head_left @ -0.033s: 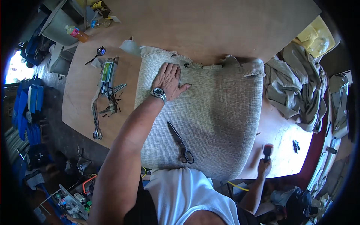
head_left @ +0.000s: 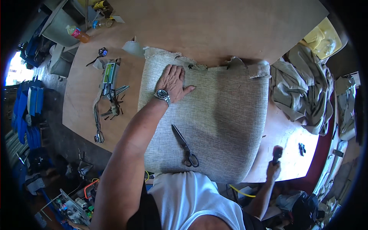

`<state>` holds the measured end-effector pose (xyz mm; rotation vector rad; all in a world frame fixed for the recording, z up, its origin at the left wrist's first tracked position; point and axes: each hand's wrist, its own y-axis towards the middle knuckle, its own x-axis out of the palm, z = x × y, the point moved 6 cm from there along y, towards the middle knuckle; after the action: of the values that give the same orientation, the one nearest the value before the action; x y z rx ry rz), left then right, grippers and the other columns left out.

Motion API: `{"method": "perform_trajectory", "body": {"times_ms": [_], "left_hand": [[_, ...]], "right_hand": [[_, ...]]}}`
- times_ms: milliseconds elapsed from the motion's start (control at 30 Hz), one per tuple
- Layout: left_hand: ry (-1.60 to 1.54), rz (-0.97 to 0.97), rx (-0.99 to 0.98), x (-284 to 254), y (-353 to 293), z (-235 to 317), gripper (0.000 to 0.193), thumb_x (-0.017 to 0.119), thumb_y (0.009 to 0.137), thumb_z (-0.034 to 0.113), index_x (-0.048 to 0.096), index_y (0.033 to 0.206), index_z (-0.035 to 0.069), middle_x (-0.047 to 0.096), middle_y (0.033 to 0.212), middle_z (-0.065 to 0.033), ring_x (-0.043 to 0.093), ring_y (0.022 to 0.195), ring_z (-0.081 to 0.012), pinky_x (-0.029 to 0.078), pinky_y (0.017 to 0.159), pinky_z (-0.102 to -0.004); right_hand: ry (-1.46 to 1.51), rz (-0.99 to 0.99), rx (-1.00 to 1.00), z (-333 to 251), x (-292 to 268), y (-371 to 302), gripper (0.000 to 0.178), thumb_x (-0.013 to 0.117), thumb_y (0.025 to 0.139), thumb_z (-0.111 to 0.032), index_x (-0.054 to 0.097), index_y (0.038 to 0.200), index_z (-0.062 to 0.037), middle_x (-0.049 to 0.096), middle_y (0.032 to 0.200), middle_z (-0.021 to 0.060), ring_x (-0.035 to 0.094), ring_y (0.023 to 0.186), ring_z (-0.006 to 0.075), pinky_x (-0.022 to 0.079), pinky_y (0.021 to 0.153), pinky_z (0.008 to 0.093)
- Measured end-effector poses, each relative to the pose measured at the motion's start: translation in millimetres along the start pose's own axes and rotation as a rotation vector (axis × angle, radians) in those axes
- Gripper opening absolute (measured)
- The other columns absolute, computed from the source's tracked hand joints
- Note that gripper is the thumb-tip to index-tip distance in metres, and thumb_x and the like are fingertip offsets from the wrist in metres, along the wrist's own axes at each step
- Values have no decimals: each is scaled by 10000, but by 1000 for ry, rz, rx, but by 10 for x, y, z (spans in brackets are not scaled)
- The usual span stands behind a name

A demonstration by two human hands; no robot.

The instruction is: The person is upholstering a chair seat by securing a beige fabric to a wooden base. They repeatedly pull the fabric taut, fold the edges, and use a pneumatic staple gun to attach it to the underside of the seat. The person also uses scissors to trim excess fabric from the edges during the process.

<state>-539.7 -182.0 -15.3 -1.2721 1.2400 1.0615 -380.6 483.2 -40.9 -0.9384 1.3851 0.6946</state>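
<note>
A large rounded piece covered in grey-beige woven fabric [head_left: 226, 115] lies in front of me, its far edge ragged and folded. My left hand [head_left: 173, 82], with a metal watch [head_left: 162, 94] at the wrist, presses flat on its upper left, fingers stretched out and empty. Black-handled scissors [head_left: 184, 143] rest closed on the fabric nearer to me. Off to the right, over the bright table corner, my right hand [head_left: 273, 171] is wrapped round a dark hand tool [head_left: 277, 154] with a blocky, reddish-brown head. The tool's exact kind is too blurred to tell.
Beneath the piece is a wooden table [head_left: 237, 27]. On its left lie a green-and-white box [head_left: 110, 73], pliers-like tools [head_left: 112, 109] and loose screws or nails. Bottles stand farther back, including an orange drink bottle [head_left: 80, 35]. Crumpled beige cloth [head_left: 301, 92] and a yellow tub [head_left: 326, 40] sit right.
My right hand and the dark tool have shifted slightly to the right. The left hand, scissors and fabric piece stay in place.
</note>
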Motion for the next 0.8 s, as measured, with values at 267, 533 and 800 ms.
{"method": "perform_trajectory", "body": {"times_ms": [267,533,800], "left_hand": [[-30,-40,60,122,61,81,747,341,1051,549,453,1475,-55,474,1541,-216,364,1493,-322,183,1271,-434],[-79,-76,-41,179,29,113,769,322,1056,527,418,1497,-95,422,1581,-247,314,1526,-340,60,1287,-466],[-190,31,-87,172,43,161,787,365,1039,554,455,1470,-99,425,1581,-244,296,1537,-354,59,1287,-498]], "right_hand": [[235,-142,-477,-2377,-2588,-161,303,776,897,-168,677,1145,-25,658,750,23,565,645,99,493,613,322],[-80,-328,-1119,-5623,-2289,-731,516,848,776,-491,778,1052,-60,760,826,137,750,791,257,559,813,441],[-45,-506,-1055,-6507,-930,-753,569,873,759,-481,773,1128,-60,777,1010,149,737,966,285,531,916,429]]}}
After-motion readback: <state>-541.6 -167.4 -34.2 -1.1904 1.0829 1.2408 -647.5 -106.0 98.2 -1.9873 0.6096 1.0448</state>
